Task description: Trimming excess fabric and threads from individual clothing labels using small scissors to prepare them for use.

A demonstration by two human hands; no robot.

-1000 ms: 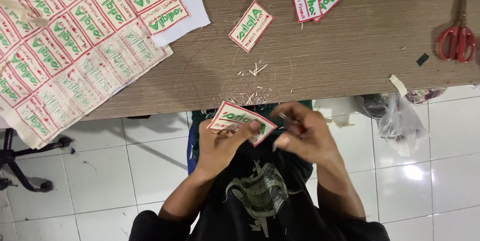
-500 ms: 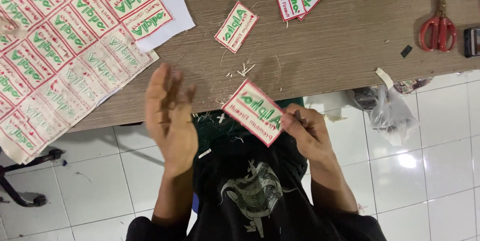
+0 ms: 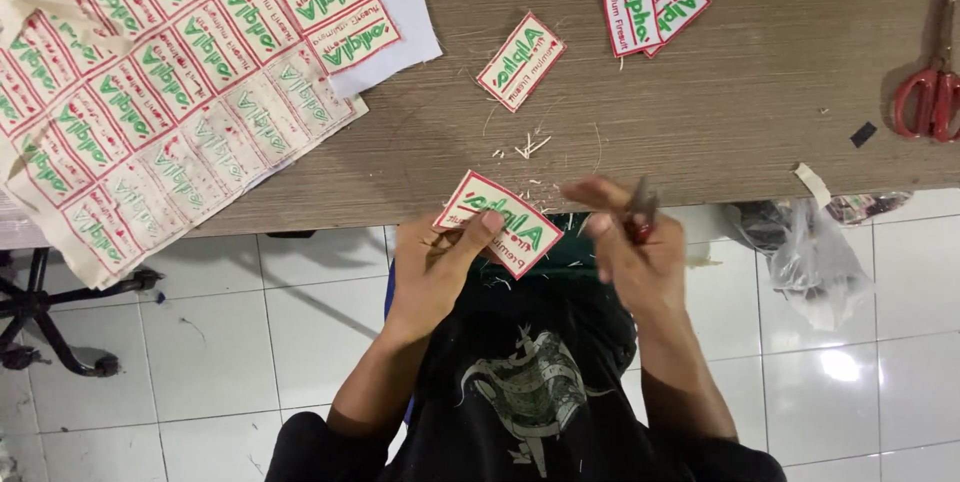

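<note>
Left hand (image 3: 440, 262) pinches patch (image 3: 500, 222); right hand (image 3: 630, 242) grips snips (image 3: 638, 214).

Work surface: brown wood-grain table (image 3: 760, 112), its front edge running across the view above white floor tiles. Landmark: the single cut patch (image 3: 520, 61), white with red border and green lettering, lying tilted near the table's middle. Left of it, a large uncut sheet of the same patches (image 3: 150, 92) drapes over the table's front edge, with white backing paper (image 3: 400, 17) under its nearer corner. Right of the patch, two overlapping patches (image 3: 652, 8). Just below it, scattered thread trimmings (image 3: 527, 147). Far right, red-handled scissors (image 3: 930, 92); a small black scrap (image 3: 863, 134) lies beside them.
</note>
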